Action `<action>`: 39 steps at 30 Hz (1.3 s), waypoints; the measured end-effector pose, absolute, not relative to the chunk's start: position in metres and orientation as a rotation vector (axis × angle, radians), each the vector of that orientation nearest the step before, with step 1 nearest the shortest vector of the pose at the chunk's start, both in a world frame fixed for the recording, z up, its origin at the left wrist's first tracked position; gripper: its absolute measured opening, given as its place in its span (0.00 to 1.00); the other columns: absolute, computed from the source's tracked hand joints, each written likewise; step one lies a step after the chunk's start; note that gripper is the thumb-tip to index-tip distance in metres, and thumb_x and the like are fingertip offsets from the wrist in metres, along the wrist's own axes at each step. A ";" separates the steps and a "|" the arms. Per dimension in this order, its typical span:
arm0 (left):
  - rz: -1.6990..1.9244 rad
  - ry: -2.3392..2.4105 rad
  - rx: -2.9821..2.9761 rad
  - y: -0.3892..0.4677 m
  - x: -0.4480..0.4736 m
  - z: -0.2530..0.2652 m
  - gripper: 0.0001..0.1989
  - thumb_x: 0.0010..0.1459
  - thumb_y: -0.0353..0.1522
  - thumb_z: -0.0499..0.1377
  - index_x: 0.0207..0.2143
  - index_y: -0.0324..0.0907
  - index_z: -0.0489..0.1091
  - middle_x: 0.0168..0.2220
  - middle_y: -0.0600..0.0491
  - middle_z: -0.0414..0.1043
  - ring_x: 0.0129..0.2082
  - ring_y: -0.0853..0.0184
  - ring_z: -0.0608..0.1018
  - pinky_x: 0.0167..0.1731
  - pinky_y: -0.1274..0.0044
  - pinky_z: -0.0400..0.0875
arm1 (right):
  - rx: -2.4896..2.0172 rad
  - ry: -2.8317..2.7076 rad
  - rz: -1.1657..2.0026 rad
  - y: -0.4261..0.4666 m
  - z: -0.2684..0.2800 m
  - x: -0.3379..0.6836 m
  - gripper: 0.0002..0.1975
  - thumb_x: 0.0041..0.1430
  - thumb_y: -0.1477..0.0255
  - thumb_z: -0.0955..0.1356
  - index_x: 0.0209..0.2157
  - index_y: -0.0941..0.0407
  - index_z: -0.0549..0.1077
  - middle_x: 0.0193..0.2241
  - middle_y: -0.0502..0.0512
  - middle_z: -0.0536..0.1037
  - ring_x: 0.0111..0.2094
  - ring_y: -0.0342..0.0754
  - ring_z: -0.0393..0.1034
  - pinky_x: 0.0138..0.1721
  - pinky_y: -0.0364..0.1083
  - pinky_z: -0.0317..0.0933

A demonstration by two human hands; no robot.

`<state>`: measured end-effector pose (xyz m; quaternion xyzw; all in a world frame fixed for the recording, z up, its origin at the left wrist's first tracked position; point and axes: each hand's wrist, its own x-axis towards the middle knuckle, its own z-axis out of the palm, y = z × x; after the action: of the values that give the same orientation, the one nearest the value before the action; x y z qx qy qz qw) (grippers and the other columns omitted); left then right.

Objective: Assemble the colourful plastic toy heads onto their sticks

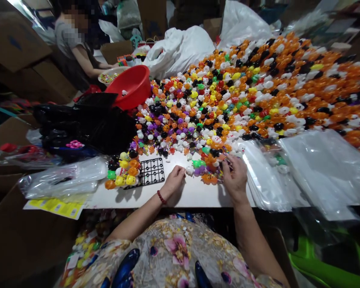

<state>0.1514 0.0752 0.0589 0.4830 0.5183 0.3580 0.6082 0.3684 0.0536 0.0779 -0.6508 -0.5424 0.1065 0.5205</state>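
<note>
My left hand is closed in a pinch at the front of the white table, its fingertips against a small white plastic figure. Beside that lie a green figure and an orange figure. My right hand is at the near edge of the heap, fingers curled together around something too small and blurred to name. Left of my hands, a black grid tray carries several rows of coloured figures on its left part, while its right part shows bare grid.
A large heap of plastic figures spreads over the table's back and right. Clear plastic bags lie right, more bags left. A red basin and black bag stand back left. Another person works beyond.
</note>
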 end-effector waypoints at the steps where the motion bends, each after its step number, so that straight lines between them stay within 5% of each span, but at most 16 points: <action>1: 0.847 1.215 1.115 0.079 0.150 0.058 0.16 0.59 0.44 0.58 0.27 0.43 0.63 0.24 0.59 0.62 0.24 0.73 0.64 0.26 0.80 0.60 | -1.588 -1.378 0.139 0.063 0.079 0.374 0.16 0.63 0.63 0.65 0.47 0.53 0.77 0.49 0.62 0.76 0.53 0.60 0.65 0.57 0.62 0.56; 9: 1.018 1.352 1.262 0.118 0.155 0.060 0.05 0.55 0.32 0.59 0.27 0.42 0.66 0.25 0.58 0.66 0.27 0.70 0.68 0.31 0.79 0.63 | -1.724 -2.327 0.061 0.142 0.082 0.317 0.15 0.60 0.80 0.63 0.39 0.56 0.81 0.41 0.65 0.78 0.45 0.59 0.66 0.45 0.53 0.62; 15: 1.124 1.597 1.499 0.181 0.159 0.071 0.03 0.55 0.28 0.57 0.29 0.42 0.68 0.28 0.54 0.69 0.31 0.66 0.72 0.37 0.74 0.67 | -1.835 -2.390 0.094 0.169 0.080 0.298 0.09 0.61 0.77 0.66 0.33 0.57 0.79 0.38 0.66 0.77 0.45 0.59 0.66 0.44 0.53 0.62; 21: 1.265 1.861 1.561 0.232 0.156 0.076 0.10 0.56 0.25 0.55 0.40 0.41 0.71 0.45 0.43 0.68 0.51 0.55 0.69 0.55 0.64 0.61 | -1.523 -1.993 0.269 0.125 0.067 0.313 0.10 0.60 0.77 0.62 0.40 0.56 0.73 0.41 0.61 0.77 0.43 0.54 0.70 0.47 0.51 0.65; 24: 1.194 2.089 1.623 0.248 0.152 0.080 0.14 0.57 0.27 0.57 0.46 0.41 0.70 0.50 0.40 0.66 0.54 0.51 0.66 0.55 0.62 0.60 | -1.484 -1.797 0.447 0.090 0.063 0.319 0.10 0.63 0.71 0.61 0.40 0.54 0.73 0.36 0.57 0.78 0.38 0.52 0.72 0.42 0.50 0.68; 29: 1.007 2.128 1.644 0.257 0.150 0.088 0.10 0.58 0.30 0.58 0.43 0.39 0.71 0.48 0.38 0.68 0.56 0.48 0.65 0.54 0.59 0.60 | -1.444 -1.635 0.631 0.054 0.063 0.319 0.14 0.64 0.64 0.63 0.44 0.52 0.76 0.42 0.59 0.81 0.43 0.54 0.75 0.47 0.53 0.69; 34: 1.354 1.643 1.283 0.222 0.155 0.086 0.13 0.59 0.31 0.59 0.47 0.42 0.68 0.46 0.46 0.71 0.48 0.60 0.73 0.51 0.68 0.67 | -1.401 -1.480 0.703 0.046 0.068 0.323 0.14 0.62 0.61 0.65 0.43 0.51 0.79 0.42 0.58 0.81 0.44 0.55 0.76 0.49 0.54 0.69; 39: 1.070 0.937 0.756 0.154 0.153 0.085 0.10 0.54 0.33 0.66 0.37 0.41 0.69 0.33 0.55 0.73 0.32 0.72 0.77 0.39 0.77 0.75 | -1.391 -1.435 0.663 0.042 0.078 0.326 0.14 0.63 0.62 0.66 0.44 0.51 0.79 0.40 0.57 0.81 0.40 0.52 0.76 0.44 0.51 0.70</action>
<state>0.1535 0.1535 0.0851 0.3383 0.4194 0.4791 0.6930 0.3259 0.0416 0.0779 -0.5740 -0.5920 0.2736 0.4952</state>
